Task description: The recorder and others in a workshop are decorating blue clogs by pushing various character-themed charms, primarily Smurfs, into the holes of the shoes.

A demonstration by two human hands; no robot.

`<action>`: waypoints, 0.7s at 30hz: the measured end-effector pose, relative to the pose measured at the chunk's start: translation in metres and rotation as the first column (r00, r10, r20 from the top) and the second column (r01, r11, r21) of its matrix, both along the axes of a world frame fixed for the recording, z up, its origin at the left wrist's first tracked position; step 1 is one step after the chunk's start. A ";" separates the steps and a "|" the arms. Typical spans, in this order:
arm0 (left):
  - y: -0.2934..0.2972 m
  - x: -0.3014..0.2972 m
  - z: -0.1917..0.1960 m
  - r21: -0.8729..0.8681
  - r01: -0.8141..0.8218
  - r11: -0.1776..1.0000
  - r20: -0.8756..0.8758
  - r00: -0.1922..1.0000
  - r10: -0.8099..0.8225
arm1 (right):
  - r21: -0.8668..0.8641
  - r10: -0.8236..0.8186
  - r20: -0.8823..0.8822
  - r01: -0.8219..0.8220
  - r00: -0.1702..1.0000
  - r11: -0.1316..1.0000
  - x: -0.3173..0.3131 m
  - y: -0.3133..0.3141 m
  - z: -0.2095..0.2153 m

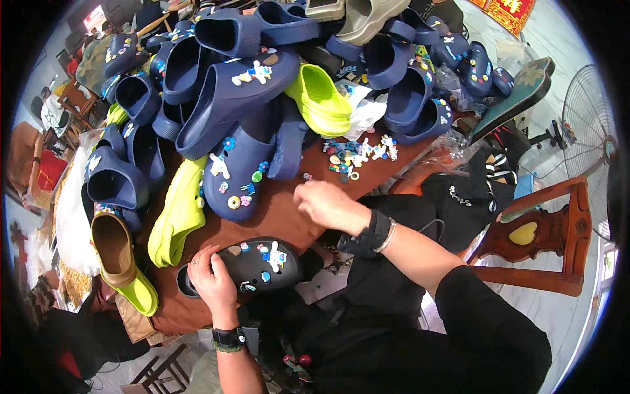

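A black clog (262,262) with several small charms on its upper lies at the near edge of the brown-covered table. My left hand (211,279) is closed over its heel end and holds it. Over the table, right of the navy clog, hovers my right hand (330,205) with its fingers curled in; whatever they may hold is hidden. Beyond that hand lies a loose pile of small charms (357,154), white, blue and other colours. A navy clog (236,177) decorated with charms stands just beyond the black one.
A tall heap of navy clogs (226,98) fills the far side, with lime green clogs (177,213) among them. At the left edge sits a brown clog (115,243). On the right are a carved wooden chair (558,276) and a standing fan (594,118).
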State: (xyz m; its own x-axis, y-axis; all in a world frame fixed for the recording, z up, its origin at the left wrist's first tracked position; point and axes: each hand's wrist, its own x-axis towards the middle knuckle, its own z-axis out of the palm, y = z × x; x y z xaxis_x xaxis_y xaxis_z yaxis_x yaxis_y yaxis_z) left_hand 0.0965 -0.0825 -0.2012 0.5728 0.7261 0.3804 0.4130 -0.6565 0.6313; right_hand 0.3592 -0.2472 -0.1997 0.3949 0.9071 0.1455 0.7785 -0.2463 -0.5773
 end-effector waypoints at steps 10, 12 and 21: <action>0.000 0.003 0.002 -0.038 0.045 0.998 0.042 0.998 -0.043 | 0.002 -0.259 0.221 0.265 0.940 0.964 0.065 0.029 -0.041; 0.001 0.007 0.004 -0.045 0.070 0.997 0.039 0.997 -0.068 | -0.008 -0.246 0.224 0.254 0.943 0.967 0.077 0.028 -0.064; 0.004 -0.003 0.005 -0.102 0.072 0.992 0.013 0.997 -0.071 | 0.235 0.100 -0.038 -0.088 0.994 0.968 -0.001 0.008 0.019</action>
State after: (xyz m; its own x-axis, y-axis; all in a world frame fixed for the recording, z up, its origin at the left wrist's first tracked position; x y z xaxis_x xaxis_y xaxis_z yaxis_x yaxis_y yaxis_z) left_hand 0.0935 -0.0790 -0.1964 0.6211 0.7191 0.3116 0.3613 -0.6155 0.7004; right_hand 0.3579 -0.2396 -0.1803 0.3218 0.8840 0.3390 0.7607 -0.0282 -0.6485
